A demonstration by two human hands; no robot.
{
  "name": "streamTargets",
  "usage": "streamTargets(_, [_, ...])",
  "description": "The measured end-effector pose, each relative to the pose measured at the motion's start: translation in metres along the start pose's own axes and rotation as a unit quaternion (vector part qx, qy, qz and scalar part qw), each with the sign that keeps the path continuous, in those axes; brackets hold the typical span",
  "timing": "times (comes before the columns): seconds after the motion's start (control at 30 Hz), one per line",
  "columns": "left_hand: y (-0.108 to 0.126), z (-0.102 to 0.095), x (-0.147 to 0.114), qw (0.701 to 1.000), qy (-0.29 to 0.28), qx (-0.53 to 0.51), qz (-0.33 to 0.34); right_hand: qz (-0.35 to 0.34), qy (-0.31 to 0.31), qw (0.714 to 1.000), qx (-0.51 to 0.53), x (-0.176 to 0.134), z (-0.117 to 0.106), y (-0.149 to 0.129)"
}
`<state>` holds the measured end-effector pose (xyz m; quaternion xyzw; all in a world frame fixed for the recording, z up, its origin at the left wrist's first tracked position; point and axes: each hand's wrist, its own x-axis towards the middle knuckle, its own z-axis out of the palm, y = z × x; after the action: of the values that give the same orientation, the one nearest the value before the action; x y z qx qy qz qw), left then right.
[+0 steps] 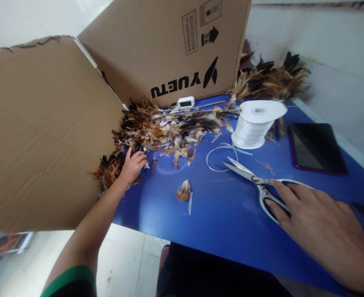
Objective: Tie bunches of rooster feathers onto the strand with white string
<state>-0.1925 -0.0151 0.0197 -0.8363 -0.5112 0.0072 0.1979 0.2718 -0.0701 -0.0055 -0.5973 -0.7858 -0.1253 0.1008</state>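
Note:
At the left, my left hand [133, 167] reaches over the edge of a heap of brown and black feathers [151, 130], its fingers apart. A small white bit lies by its fingertips; I cannot tell whether they touch it. My right hand [320, 218] grips the handles of metal scissors [256, 179], which lie low over the table with blades slightly parted, pointing left. Near the blade tips is a loop of thin white ribbon [207, 159]. Between my hands lie a small feather tuft [183, 191] and a short ribbon piece [190, 203].
A white ribbon spool [252, 123] stands behind the scissors, with a dark phone [318, 147] to its right. Large cardboard panels [169, 45] wall the back and left of the blue table [219, 235]. A small white digital display [186, 102] and more feathers [271, 80] are at the back.

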Motion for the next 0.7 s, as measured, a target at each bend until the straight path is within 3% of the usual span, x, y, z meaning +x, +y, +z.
streamTargets(0.17, [-0.009,-0.027,-0.037,0.993,-0.07,-0.065,0.066,0.004,-0.012,1.0,-0.004,0.001,0.004,0.0])
streamTargets(0.3, [-0.003,-0.041,-0.045,0.986,-0.122,-0.11,0.026,0.008,-0.013,1.0,-0.004,0.001,0.006,-0.001])
streamTargets(0.4, [0.001,-0.041,-0.031,0.985,-0.114,-0.13,-0.007,0.007,-0.006,1.0,-0.003,0.0,0.004,-0.001])
streamTargets(0.53, [0.003,-0.026,0.006,0.994,-0.054,-0.089,-0.026,0.007,-0.012,1.0,0.013,-0.002,0.001,-0.002])
streamTargets(0.7, [0.006,-0.002,0.04,0.996,-0.063,-0.028,0.055,0.007,-0.016,1.0,0.008,-0.007,-0.001,0.0])
